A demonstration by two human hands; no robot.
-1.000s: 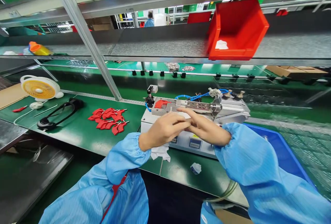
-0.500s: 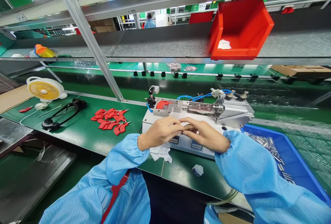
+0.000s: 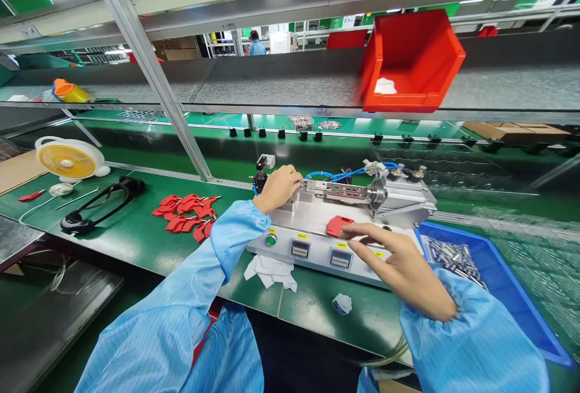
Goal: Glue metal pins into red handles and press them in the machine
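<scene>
My left hand (image 3: 280, 188) is closed over the left end of a white bench machine (image 3: 308, 217), at its metal fixture. Whatever its fingers hold is hidden behind them. A red key-shaped part (image 3: 338, 225) lies on the machine's top near the front edge. Close beside it is my right hand (image 3: 401, 263), its fingertips at the part's right end and the thumb spread apart from the fingers. Several more red parts with thin metal tips (image 3: 188, 213) lie in a pile on the green bench to the left.
At right stands a blue tray (image 3: 502, 284) with metal cylinders (image 3: 453, 255). White cloth (image 3: 272, 271) and a crumpled scrap (image 3: 342, 303) lie in front of the machine. A black headset-like strap (image 3: 102, 202) and a fan (image 3: 70, 159) sit at left. A red bin (image 3: 414, 103) rests on the shelf above.
My hands, together before, have separated. The left moved up and left onto the fixture, covering the red part seen there; the right moved right and down. A red part now shows on the machine's top.
</scene>
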